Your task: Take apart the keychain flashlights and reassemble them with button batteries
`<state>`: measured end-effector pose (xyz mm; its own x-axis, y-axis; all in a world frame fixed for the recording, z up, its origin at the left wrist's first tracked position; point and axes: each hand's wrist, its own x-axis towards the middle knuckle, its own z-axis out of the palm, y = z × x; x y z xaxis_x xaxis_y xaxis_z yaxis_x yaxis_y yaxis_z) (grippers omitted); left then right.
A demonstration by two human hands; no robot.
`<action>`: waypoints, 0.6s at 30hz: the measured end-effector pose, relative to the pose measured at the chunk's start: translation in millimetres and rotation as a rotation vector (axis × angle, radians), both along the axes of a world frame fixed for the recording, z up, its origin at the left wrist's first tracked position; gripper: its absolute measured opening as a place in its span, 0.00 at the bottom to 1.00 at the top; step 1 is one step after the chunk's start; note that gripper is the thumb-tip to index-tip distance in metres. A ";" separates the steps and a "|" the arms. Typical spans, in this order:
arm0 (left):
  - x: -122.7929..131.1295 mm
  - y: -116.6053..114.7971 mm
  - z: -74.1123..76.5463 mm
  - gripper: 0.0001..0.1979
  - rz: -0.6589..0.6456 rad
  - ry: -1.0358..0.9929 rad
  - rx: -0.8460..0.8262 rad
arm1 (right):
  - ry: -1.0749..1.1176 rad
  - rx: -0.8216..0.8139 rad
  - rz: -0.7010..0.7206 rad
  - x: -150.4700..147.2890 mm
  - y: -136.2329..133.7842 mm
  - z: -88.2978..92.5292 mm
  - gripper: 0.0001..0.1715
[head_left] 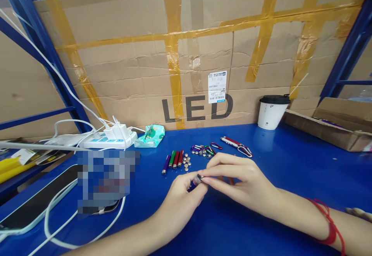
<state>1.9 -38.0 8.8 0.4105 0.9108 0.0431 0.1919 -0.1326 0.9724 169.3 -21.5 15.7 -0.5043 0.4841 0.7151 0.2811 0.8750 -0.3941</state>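
My left hand (180, 198) is closed around a small dark blue metal tube (192, 186), its silver end pointing up and right. At that end the thumb and fingertips of my right hand (244, 174) are pinched together; whatever they hold is too small to make out. Just beyond my hands lies a row of blue, green and red metal tubes (175, 159). Several silver button cells (186, 162) are scattered beside them. Farther back are coloured carabiner clips (198, 147) and red and silver pen-like tubes (232, 142) with a clip attached.
A lidded white paper cup (271, 112) with a straw stands back right, beside an open cardboard box (328, 128). To the left are a power strip (95, 141) with chargers, a teal packet (150, 135), a phone (37, 198) and loose white cables. A cardboard wall (130, 73) closes the back.
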 end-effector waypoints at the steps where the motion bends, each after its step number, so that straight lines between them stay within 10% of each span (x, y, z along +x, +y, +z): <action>1: 0.0 -0.1 0.1 0.11 0.002 0.003 -0.003 | -0.006 0.002 0.016 0.0 -0.1 0.1 0.09; 9: 0.4 0.3 0.5 0.16 0.056 -0.028 -0.030 | -0.121 -0.021 0.055 0.1 -2.7 1.5 0.13; 18: -3.3 0.9 -1.9 0.17 0.153 -0.060 -0.068 | -0.204 -0.055 -0.433 24.9 40.1 0.0 0.12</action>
<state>-1.4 -37.1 6.9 0.2650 0.9643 -0.0001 0.1465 -0.0401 0.9884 194.1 18.7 15.7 -0.3755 0.7150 0.5897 0.6917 0.6397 -0.3351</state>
